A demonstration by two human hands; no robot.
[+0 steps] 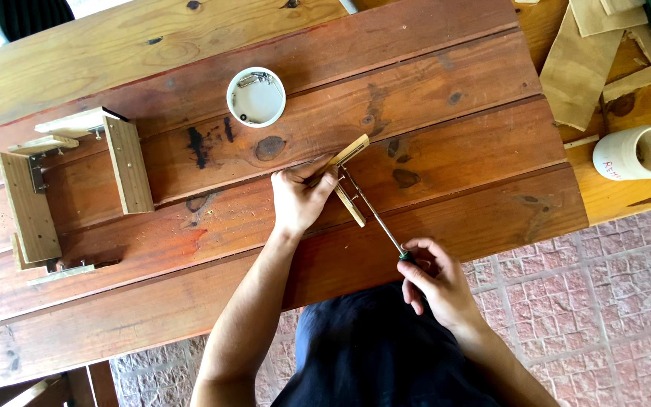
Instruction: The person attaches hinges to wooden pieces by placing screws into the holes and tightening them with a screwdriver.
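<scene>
My left hand (300, 197) presses down on a small wooden L-shaped piece (351, 152) made of two thin slats joined at a corner, lying on the brown plank table (446, 113). My right hand (432, 283) grips the dark handle of a screwdriver (374, 211) near the table's front edge. Its thin metal shaft runs up and left, with the tip at the corner of the wooden piece, just beside my left fingers.
A round white container (256, 96) holding small metal hardware sits behind the work. A partly assembled wooden frame (65, 192) with metal brackets lies at the left. At the right are cardboard scraps (578, 68) and a white cup (636, 153) lying on its side. Paved floor (612, 301) lies below.
</scene>
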